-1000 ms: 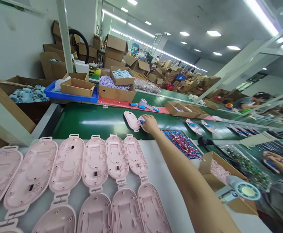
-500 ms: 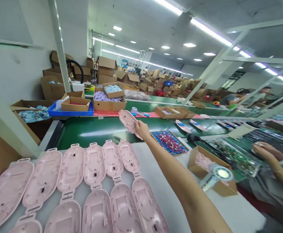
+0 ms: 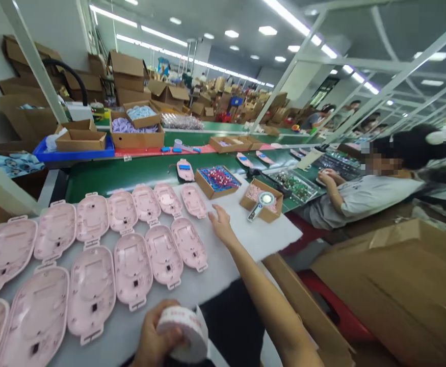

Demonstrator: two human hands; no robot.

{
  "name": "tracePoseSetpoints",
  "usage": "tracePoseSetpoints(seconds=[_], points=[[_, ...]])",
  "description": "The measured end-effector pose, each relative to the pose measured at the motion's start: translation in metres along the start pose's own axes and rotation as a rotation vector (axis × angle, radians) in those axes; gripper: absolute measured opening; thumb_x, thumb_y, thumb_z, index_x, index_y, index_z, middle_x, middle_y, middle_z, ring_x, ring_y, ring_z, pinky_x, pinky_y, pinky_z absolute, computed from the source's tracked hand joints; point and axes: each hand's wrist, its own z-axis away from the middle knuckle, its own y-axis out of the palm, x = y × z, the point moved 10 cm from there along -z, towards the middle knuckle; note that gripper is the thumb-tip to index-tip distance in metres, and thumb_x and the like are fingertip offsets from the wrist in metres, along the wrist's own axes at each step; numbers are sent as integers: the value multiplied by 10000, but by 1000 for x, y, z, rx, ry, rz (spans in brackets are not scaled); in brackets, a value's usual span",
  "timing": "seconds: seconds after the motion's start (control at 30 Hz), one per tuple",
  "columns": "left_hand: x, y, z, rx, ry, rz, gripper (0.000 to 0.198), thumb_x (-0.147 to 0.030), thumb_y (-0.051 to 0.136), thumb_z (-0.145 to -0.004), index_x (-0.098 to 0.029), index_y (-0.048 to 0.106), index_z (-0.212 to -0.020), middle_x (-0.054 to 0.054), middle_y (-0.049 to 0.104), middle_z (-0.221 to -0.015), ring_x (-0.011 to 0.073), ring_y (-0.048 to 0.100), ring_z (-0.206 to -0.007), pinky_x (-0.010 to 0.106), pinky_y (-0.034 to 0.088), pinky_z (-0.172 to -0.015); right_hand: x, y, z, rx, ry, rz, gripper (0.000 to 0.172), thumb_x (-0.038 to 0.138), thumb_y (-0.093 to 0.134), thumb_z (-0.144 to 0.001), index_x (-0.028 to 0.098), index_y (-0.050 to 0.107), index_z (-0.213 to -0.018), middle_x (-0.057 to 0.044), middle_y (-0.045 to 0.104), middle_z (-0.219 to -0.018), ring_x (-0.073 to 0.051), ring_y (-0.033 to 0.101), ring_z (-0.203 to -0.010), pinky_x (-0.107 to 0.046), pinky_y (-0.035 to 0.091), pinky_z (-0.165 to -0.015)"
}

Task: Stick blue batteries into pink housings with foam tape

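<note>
My left hand (image 3: 151,334), low in the view, is closed around a roll of white tape (image 3: 184,326) with red print and a loose strip hanging off it. My right hand (image 3: 220,222) is open and empty, fingers apart, just right of a pink plastic shell (image 3: 194,200) at the end of the back row. More pink shells, hollow side up, lie in two rows; one front-row shell (image 3: 189,243) is close to my right hand. They rest on a white-covered table (image 3: 223,260).
A green conveyor belt (image 3: 138,171) runs behind the table, carrying a pink shell with a blue part (image 3: 185,169). Beside my right hand stand a box of red wired parts (image 3: 217,179) and a carton with a magnifier-like tool (image 3: 263,204). A co-worker (image 3: 371,188) sits at right, near a large carton (image 3: 398,275).
My right hand has lowered the pink shell from above the belt to the back row and let go. The view has swung right and down, bringing my left hand with the tape into sight.
</note>
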Motion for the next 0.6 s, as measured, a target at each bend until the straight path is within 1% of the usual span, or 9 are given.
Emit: tracePoseSetpoints(seconds=[0.07,0.1,0.17,0.2,0.27,0.37,0.47,0.53,0.6], points=[[-18,-7,4,-90,139,111,647,-636,988,-548,-160,701,-878,-34,551,-516,71,436,-440,184,408,-456,3,-3,56,53,-47,-140,553,543,328,-1067,222,556,-1457,-169,614,-1399,-288,571,-1257,-453,489,-1060],[-25,-9,6,-116,188,136,621,-619,986,-571,-162,706,-884,-47,518,-487,63,409,-425,175,403,-443,8,2,89,171,-70,-250,611,616,275,-1073,237,564,-1454,-154,663,-1286,-265,634,-1071,-409,536,-936],[-35,-9,8,-145,252,146,582,-599,982,-599,-163,715,-876,-57,488,-463,57,383,-413,174,414,-430,24,23,164,542,-96,-457,725,759,253,-1038,251,604,-1418,-98,701,-1060,-186,586,-686,-319,504,-656],[-39,-9,8,-162,269,144,573,-594,981,-604,-164,719,-876,-55,492,-467,58,385,-414,179,427,-431,32,32,204,729,-115,-504,732,795,306,-1017,247,649,-1360,-66,697,-964,-152,525,-588,-288,447,-581],[-42,-12,6,-208,266,150,588,-594,994,-572,-163,719,-862,-57,490,-472,59,384,-412,178,426,-421,39,41,273,987,-165,-499,647,766,420,-1011,227,744,-1162,-13,655,-789,-119,474,-526,-255,369,-536],[-39,-28,4,-333,208,208,630,-625,1006,-498,-157,664,-744,-65,457,-476,52,368,-417,163,397,-415,26,52,330,1124,-231,-356,520,631,487,-1033,222,755,-855,22,541,-594,-123,479,-516,-252,351,-544],[-26,-40,1,-402,108,232,679,-662,1004,-446,-168,596,-670,-52,460,-465,75,408,-427,185,419,-431,3,57,323,1141,-263,-160,321,526,617,-972,264,746,-838,32,588,-610,-148,536,-544,-253,372,-543],[-19,-38,-2,-370,82,219,677,-676,998,-453,-175,655,-753,-50,468,-454,84,424,-426,184,413,-443,2,43,275,1032,-276,-73,225,461,658,-957,270,770,-916,23,686,-708,-168,621,-633,-250,432,-593],[-13,-31,-1,-302,94,219,670,-676,990,-492,-183,711,-851,-56,458,-447,68,406,-416,163,374,-452,15,11,196,798,-274,-25,257,410,596,-1011,230,777,-983,-13,756,-836,-183,684,-751,-260,506,-710]])
